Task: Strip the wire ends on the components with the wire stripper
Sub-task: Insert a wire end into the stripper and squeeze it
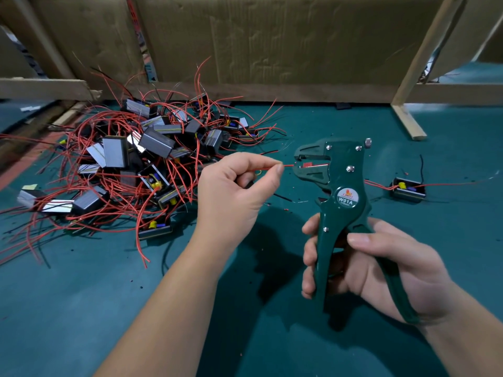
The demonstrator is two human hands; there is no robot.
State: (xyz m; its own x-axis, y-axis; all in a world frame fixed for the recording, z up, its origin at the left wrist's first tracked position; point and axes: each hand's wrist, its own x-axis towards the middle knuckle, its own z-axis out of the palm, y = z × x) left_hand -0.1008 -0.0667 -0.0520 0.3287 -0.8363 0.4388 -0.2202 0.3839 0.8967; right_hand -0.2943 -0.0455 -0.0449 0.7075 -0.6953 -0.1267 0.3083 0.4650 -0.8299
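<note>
My right hand (386,262) grips the handles of a dark green wire stripper (337,191), held upright with its jaws facing left. My left hand (239,186) pinches a thin red wire (288,166) between thumb and forefinger. The wire's tip sits right at the mouth of the stripper's jaws. A component hangs partly hidden inside my left palm. A big pile of grey box components with tangled red and black wires (130,164) lies to the left on the green mat.
One single component (408,189) with red and black wires lies on the green mat (81,308) right of the stripper. A cardboard wall (272,44) and wooden frame pieces (408,123) close the back. Small insulation scraps dot the mat.
</note>
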